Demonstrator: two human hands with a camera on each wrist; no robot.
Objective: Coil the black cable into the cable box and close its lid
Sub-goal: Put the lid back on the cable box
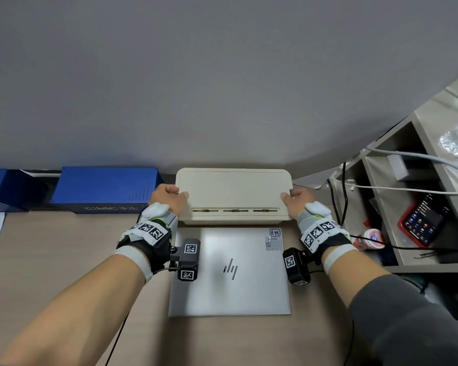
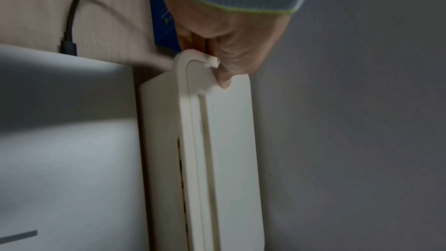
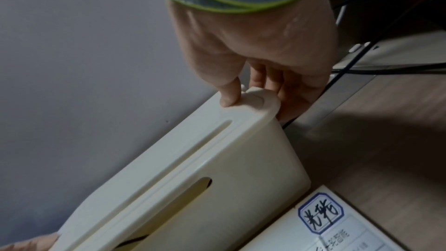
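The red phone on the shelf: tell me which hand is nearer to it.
Right. The right hand grips the cable box end facing the red phone; the left hand grips the far end.

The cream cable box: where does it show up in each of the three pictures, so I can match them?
Head view: the cable box sits centre, against the wall, with the hands at its two ends.
Left wrist view: it runs down the middle, with the left hand gripping its top corner.
Right wrist view: it slants across the lower half, with the right hand at its upper corner.
Shared landmark: the silver laptop beside it.
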